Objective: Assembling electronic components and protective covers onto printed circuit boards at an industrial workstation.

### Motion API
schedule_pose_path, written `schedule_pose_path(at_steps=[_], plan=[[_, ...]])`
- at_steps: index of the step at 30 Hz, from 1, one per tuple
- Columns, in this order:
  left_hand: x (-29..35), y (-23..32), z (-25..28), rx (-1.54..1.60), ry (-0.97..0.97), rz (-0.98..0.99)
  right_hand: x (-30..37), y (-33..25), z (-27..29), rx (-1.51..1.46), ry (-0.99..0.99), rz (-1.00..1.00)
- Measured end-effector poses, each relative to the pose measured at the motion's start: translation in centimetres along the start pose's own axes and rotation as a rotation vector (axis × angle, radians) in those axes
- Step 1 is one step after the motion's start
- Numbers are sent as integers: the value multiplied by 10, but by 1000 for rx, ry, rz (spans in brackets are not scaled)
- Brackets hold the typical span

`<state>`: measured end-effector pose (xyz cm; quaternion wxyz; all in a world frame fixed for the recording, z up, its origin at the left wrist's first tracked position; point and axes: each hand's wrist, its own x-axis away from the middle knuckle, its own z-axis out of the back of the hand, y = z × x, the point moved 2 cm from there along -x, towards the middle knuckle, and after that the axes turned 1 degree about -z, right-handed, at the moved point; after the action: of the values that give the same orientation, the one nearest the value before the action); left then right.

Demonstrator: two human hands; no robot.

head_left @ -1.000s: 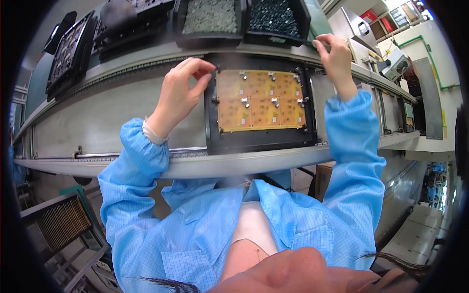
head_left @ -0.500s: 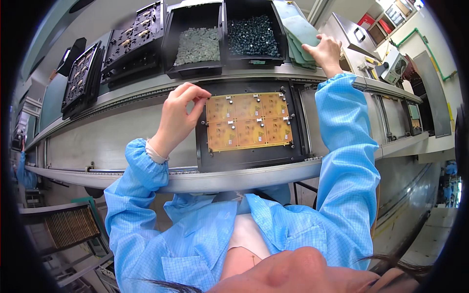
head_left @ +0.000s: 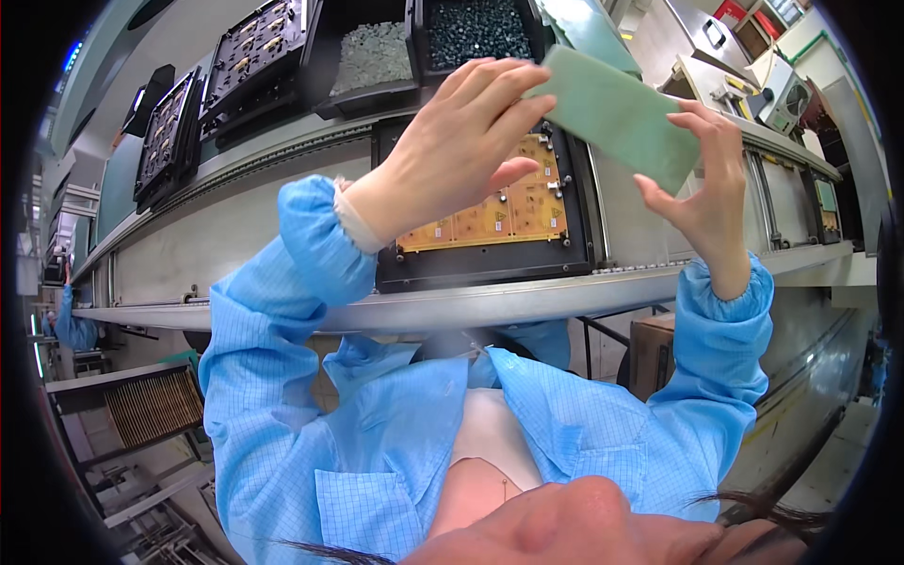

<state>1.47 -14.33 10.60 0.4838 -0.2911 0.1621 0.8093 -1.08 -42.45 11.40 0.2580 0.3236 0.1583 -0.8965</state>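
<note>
A flat, pale green rectangular plate (head_left: 617, 118) is held tilted in the air over the right side of a black carrier frame (head_left: 490, 266). My right hand (head_left: 711, 174) grips its right end, with fingers at the upper edge and thumb at the lower edge. At the left end, the stretched fingertips of my left hand (head_left: 457, 141) meet the plate's edge, thumb spread apart below. Under my left hand, a yellow-brown circuit board panel (head_left: 537, 221) with small white and dark parts lies in the carrier frame. My hand hides much of the panel.
Behind the line stand a black bin of whitish pieces (head_left: 377, 52) and a black bin of dark pieces (head_left: 478, 33). Beside them lies a stack of pale green plates (head_left: 593, 33). Black fixtures (head_left: 254, 56) stand at the far left. A metal rail (head_left: 527, 299) runs along the near edge.
My right hand has brought a green plate from the stack toward me. My left hand has left the panel's upper left corner and moved right to the plate's left end.
</note>
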Motion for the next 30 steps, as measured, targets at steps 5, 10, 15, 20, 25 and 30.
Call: schedule_pose_path(at_steps=[5, 10, 15, 20, 25, 30], plan=[[-20, -7, -6, -57, -90, -59, -17, -32, -10, -168, -7, 249], [-24, -15, 19, -36, -158, 36, -42, -29, -29, -318, 38, 309], [14, -40, 28, 29, -300, 299, -33, -4, -68, -537, 369, 398], [34, -37, 3, 114, -493, 318, 17, 23, -99, -482, -3, -93], [37, -38, -16, 114, -594, 326, 33, 21, -119, -503, -112, -137], [37, -37, -29, 143, -597, 318, 37, 21, -125, -516, -160, -146]])
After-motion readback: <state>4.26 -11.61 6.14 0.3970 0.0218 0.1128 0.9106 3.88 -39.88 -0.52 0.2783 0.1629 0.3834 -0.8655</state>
